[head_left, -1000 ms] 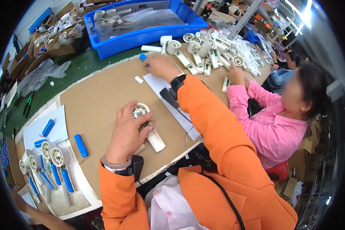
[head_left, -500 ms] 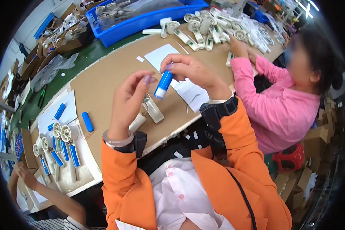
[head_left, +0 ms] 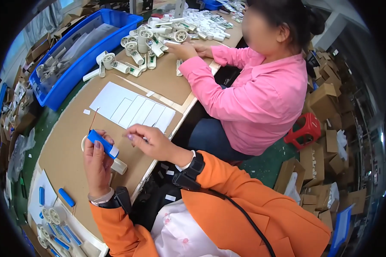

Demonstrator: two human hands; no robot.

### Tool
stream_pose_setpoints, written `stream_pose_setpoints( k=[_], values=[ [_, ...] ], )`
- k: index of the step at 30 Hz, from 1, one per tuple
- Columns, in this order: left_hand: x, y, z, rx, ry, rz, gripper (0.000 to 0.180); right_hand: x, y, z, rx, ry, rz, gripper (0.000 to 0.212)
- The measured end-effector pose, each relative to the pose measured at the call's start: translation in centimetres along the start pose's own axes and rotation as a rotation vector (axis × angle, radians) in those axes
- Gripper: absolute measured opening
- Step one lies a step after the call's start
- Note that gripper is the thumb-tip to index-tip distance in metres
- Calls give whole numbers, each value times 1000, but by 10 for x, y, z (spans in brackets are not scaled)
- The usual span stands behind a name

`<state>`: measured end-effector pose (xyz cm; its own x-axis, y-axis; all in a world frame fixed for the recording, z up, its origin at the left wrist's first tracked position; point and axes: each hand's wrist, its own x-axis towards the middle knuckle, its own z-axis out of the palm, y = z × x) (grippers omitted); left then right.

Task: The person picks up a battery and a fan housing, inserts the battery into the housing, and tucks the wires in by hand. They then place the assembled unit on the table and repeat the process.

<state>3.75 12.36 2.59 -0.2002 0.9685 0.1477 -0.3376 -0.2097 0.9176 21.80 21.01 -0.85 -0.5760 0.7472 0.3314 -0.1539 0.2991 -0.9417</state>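
Note:
My left hand (head_left: 98, 165) is closed around a blue cylindrical battery (head_left: 99, 140), which is tilted, with a white patch at its lower end. A thin reddish wire (head_left: 92, 120) rises from its upper end. Just right of it is my right hand (head_left: 149, 143), fingers curled and the thumb and forefinger brought together; the tips are blurred, and whatever they may pinch is too small to make out. Beneath my left hand, partly hidden, lies a white plastic housing (head_left: 119, 166) on the brown tabletop (head_left: 64, 162).
A printed white sheet (head_left: 131, 108) lies beyond my hands. Two loose blue batteries (head_left: 66, 197) and white fan-like housings (head_left: 55, 215) lie at the near left. A blue bin (head_left: 58, 96) and piled white parts (head_left: 146, 43) are farther back. A co-worker in a pink shirt (head_left: 253, 100) works at right.
The battery has passed from my right hand to my left, which now holds it. My right hand has come away to its right. The whole view has swung toward the right.

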Motion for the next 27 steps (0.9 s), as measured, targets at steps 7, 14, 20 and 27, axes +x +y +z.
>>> stream_pose_setpoints(
  k=[7,14,20,27],
  values=[
    [-1,-3,2,-49,2,-9,26,4,27,7,-153,-16,31,13],
    [-1,-6,3,-42,33,-16,27,-2,25,11,-214,27,-58,15],
    [3,-7,5,-9,73,2,27,0,-16,14,-248,46,-347,25],
    [1,-17,7,-30,136,77,27,3,-30,30,-296,46,-372,30]
  ],
)
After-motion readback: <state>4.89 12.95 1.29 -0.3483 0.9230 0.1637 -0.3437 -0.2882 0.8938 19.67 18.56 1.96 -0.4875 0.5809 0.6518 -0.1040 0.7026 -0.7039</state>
